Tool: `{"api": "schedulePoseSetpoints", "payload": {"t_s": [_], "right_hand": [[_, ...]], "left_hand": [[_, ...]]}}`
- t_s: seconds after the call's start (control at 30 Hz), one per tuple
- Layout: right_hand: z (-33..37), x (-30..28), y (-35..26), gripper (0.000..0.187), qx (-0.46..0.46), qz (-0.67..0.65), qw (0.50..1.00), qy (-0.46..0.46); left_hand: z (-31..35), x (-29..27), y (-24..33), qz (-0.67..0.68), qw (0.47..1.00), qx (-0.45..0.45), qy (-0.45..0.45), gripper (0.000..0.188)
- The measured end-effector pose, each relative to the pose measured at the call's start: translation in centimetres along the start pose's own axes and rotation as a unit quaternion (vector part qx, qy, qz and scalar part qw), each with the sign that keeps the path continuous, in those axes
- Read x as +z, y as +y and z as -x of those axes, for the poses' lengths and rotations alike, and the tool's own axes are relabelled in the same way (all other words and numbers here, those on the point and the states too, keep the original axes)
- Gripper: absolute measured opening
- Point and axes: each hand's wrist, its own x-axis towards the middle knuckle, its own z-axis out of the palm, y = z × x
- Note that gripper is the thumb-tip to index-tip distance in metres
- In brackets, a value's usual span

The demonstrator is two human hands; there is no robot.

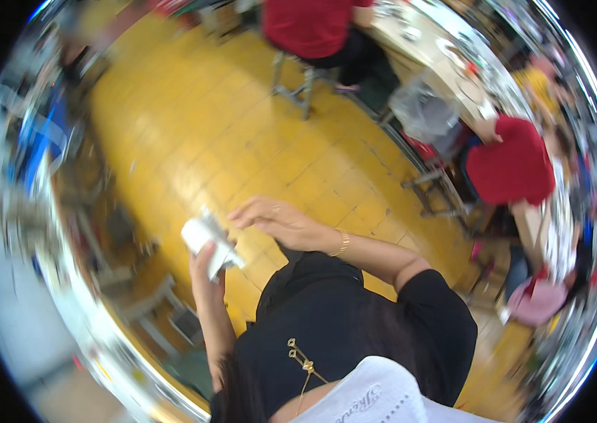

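Note:
My left hand point(205, 266) is closed round a white bundle point(202, 234), held in front of my body at left of centre. The bundle has a rounded, tube-like upper end and thin, flat, angular edges below; blur hides what kind of thing it is. Just to its right is my right hand point(283, 224), with fingers stretched toward the bundle and nothing visible in them. A small gap shows between those fingertips and the white piece. Part of my left hand's grip is covered by the bundle.
Yellow tiled floor point(193, 127) runs between two rows of workbenches. On the right, people in red shirts point(511, 161) sit at a cluttered bench point(421, 53). A bin with a clear plastic liner point(421, 109) and a stool point(433, 185) stand beside it. A pale bench point(73, 282) lines the left.

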Motion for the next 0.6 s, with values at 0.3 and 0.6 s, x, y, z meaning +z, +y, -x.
{"api": "schedulePoseSetpoints", "payload": {"t_s": [0.3,0.6], "right_hand": [[-29.5,-5.5,7.2,0.031,0.075,0.021,0.994,0.077],[-51.2,-7.8,16.1,0.054,-0.021,0.228,0.953,0.2]], "left_hand": [[-25.3,-4.6,18.1,0.077,0.975,0.027,-0.207,0.091],[-51.1,-4.7,33.8,0.057,0.9,-0.138,-0.409,0.078]]}}
